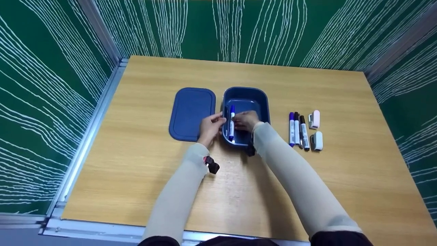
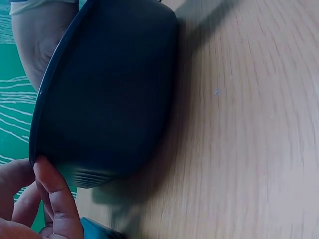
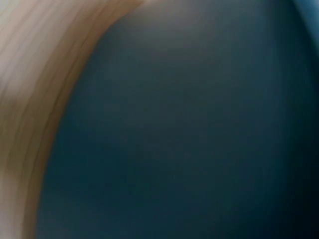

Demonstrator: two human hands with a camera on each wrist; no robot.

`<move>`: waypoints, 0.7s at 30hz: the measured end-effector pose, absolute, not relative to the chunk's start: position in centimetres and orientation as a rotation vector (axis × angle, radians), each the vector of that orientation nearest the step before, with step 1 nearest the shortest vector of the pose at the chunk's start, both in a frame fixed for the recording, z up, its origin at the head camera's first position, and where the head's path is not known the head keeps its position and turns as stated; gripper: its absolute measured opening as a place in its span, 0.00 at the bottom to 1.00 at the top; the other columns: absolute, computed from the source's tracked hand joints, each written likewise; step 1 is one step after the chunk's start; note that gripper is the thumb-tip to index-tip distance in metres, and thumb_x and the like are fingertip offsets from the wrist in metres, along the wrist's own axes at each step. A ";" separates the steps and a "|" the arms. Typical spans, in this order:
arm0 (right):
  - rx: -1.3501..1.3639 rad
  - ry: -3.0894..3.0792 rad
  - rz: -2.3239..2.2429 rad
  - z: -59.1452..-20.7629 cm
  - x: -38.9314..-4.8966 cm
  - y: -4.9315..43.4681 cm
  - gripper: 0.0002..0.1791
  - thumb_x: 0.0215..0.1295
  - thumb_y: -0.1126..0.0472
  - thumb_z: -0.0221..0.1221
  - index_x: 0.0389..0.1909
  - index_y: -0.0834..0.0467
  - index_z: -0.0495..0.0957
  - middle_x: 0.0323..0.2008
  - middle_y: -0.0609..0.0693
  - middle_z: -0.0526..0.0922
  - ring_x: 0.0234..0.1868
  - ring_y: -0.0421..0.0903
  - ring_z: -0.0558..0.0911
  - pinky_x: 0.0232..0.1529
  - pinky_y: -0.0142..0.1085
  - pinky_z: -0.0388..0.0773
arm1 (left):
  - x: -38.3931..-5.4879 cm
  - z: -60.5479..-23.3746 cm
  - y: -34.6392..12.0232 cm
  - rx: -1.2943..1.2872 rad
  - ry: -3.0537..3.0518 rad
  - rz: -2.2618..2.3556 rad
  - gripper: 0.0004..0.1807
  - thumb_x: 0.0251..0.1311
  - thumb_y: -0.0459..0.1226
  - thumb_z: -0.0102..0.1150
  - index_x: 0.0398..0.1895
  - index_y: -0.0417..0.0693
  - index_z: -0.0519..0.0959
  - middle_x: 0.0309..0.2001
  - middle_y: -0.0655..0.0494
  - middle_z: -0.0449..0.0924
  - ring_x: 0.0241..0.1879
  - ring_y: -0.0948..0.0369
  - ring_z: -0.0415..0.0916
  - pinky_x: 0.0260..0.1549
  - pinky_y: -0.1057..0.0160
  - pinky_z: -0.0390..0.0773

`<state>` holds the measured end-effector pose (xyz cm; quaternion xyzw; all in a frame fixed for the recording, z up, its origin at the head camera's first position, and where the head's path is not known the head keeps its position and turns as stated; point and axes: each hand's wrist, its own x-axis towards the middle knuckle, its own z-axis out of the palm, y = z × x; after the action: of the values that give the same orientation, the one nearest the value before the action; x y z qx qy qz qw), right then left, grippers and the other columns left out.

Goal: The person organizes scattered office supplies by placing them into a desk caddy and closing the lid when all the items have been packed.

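A dark blue open box stands at mid-table. My left hand pinches its left rim; in the left wrist view, the fingers press the outer wall just below the rim. Inside the box, my right hand holds a white marker with a blue cap by its side, close to the left wall. A darker, slim item lies along that wall beside it. The right wrist view is filled by the blurred box wall, hiding the right fingers.
Left of the box lies its flat blue lid. To the right, several markers lie in a row, beside a pink-and-white small device and a pale, white one. Green walls with white lines enclose the wooden table.
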<state>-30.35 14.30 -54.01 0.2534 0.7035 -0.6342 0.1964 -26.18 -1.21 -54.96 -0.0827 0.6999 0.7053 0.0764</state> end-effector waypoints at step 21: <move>0.617 2.281 -1.626 -54.6 -29.8 13.3 0.10 0.60 0.69 0.65 0.42 0.67 0.81 0.31 0.52 0.81 0.29 0.43 0.84 0.36 0.36 0.87 | -26.2 -54.8 -1.1 -0.268 2.127 2.087 0.20 0.62 0.33 0.64 0.58 0.44 0.80 0.42 0.48 0.83 0.31 0.58 0.78 0.17 0.72 0.78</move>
<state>-29.84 13.33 -54.56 0.2130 0.7878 -0.5617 0.1362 -26.25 -1.12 -54.79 -0.0894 0.7090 0.6955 0.0749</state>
